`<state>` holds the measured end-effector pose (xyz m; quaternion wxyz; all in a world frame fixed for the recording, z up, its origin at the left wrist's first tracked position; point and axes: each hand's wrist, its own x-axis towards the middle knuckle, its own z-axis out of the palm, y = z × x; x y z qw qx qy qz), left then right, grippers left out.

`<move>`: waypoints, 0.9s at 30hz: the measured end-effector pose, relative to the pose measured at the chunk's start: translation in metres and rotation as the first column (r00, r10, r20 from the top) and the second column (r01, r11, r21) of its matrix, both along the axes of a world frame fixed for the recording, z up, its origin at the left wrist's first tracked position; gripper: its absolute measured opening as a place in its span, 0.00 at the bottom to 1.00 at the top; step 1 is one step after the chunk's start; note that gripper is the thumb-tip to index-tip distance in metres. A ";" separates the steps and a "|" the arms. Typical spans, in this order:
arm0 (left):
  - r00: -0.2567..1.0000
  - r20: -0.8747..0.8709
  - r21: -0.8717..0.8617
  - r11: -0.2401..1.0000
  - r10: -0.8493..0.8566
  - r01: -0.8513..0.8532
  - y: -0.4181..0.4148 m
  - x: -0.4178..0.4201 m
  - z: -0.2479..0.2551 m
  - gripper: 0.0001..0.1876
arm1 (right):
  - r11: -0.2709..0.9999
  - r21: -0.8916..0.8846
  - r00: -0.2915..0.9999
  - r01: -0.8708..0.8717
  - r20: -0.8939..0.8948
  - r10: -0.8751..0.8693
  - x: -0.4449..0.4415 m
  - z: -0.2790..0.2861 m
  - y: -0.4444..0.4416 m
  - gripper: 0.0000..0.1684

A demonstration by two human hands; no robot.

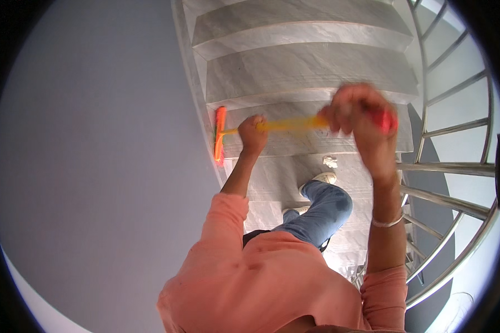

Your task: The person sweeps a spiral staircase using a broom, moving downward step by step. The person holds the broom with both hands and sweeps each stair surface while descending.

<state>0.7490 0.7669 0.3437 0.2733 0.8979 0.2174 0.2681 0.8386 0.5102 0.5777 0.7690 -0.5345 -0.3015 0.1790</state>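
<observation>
A broom with a yellow handle (293, 124) lies crosswise in front of me, gripped in both hands. My left hand (253, 129) is closed around the handle near its lower end. Farther up, my right hand (362, 110) wraps the handle's other end, blurred, with something red showing at the palm. The orange broom head (220, 135) is at the left end of a stair tread (283, 141), against the wall side, its bristles mostly hidden. A crumpled white scrap (330, 161) rests on the step below, just ahead of my shoe.
Grey marble-patterned stairs (308, 62) rise ahead of me. On the left runs a plain grey wall (104, 125) with a skirting strip (191, 79). A curved metal railing (446, 167) borders the right side. My shoes (326, 178) stand on lower steps.
</observation>
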 end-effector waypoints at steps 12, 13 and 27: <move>0.994 0.100 -0.201 0.977 -0.046 0.065 0.004 0.013 -0.003 0.07 | 0.999 -0.032 0.994 -0.043 0.103 0.046 0.038 0.003 0.010 0.13; 0.996 0.046 -0.108 0.991 -0.078 0.082 0.001 0.029 -0.003 0.06 | 1.000 -0.002 0.996 -0.016 0.089 0.016 0.049 -0.008 0.015 0.12; 0.638 0.085 -0.236 0.607 -0.765 0.759 -0.327 0.011 -0.004 0.07 | 0.703 -0.206 0.733 0.680 0.175 -0.657 -0.125 0.008 -0.301 0.05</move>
